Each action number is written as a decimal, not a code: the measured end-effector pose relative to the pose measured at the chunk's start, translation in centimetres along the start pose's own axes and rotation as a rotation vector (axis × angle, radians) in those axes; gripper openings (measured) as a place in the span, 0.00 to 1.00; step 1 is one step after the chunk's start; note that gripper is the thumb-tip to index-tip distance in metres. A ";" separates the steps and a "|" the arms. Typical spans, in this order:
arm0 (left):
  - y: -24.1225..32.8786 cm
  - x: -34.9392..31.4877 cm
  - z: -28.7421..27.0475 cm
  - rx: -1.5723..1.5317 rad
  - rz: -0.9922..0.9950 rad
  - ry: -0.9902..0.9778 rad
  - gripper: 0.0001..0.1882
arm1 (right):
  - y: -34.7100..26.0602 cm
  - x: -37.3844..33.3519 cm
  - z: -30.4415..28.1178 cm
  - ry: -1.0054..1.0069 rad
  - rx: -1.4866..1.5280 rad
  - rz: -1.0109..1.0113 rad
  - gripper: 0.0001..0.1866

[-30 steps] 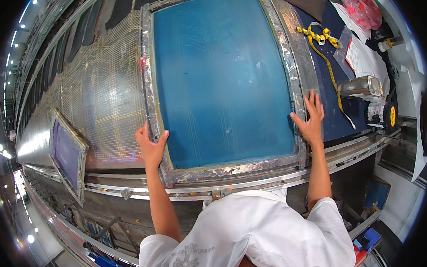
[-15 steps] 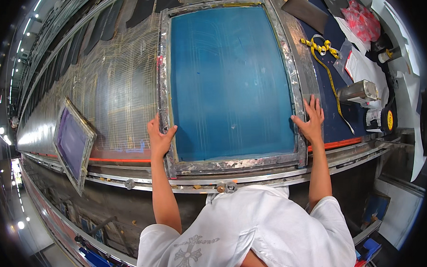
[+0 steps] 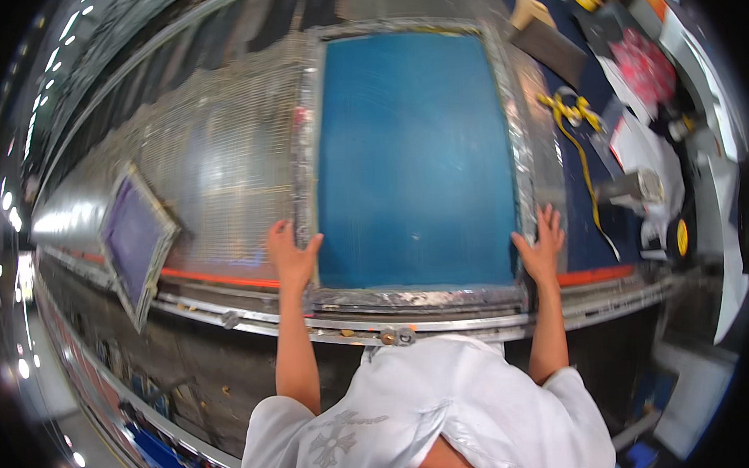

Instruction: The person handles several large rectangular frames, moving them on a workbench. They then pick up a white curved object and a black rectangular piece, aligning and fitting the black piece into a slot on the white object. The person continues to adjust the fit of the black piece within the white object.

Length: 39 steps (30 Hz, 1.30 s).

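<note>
A large screen-printing frame [image 3: 413, 158] with blue mesh lies flat on the long metal-topped table. Its bars are worn and stained. At the lower part of its left bar is my left hand [image 3: 291, 257], thumb toward the mesh and fingers spread outside the bar. My right hand [image 3: 542, 249] sits across the lower right bar in much the same way, fingers stretched out and thumb at the mesh edge. Neither hand is closed round the bar. Blur hides how firmly they touch it.
A smaller frame with purple mesh [image 3: 135, 234] leans out over the table's front edge at left. A metal rail [image 3: 452, 324] runs between me and the table. On the right lie a yellow tape measure [image 3: 582, 161], a metal can [image 3: 637, 190] and a crumpled red-and-white plastic bag [image 3: 642, 64].
The whole view has shifted slightly, and the scene sits a little lower and further right, with more blur. Both hands remain at the same bars of the blue frame.
</note>
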State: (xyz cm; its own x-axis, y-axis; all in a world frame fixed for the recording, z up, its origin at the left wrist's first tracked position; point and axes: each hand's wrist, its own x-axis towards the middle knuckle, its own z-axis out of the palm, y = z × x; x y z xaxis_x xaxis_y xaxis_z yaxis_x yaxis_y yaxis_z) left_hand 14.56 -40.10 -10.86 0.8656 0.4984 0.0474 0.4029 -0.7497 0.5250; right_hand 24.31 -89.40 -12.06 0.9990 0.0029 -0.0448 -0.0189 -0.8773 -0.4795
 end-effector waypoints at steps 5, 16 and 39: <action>0.5 -0.1 -1.9 -0.232 -0.220 0.019 0.35 | -0.4 0.8 -1.7 0.051 0.395 -0.065 0.42; -12.4 -4.6 -19.2 -0.036 -0.235 0.220 0.34 | -20.3 -6.0 -1.2 -0.278 0.801 -0.129 0.41; -30.4 -8.8 -34.7 0.106 -0.165 0.097 0.27 | -38.1 -13.6 18.8 -0.439 0.474 -0.250 0.50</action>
State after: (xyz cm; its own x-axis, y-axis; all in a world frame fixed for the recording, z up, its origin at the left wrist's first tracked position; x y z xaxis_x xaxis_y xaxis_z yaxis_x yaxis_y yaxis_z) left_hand -15.56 -6.62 2.24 0.7544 0.6543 0.0527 0.5703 -0.6931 0.4408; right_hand 10.69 -47.01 -9.62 0.8685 0.4595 -0.1858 0.0941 -0.5209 -0.8484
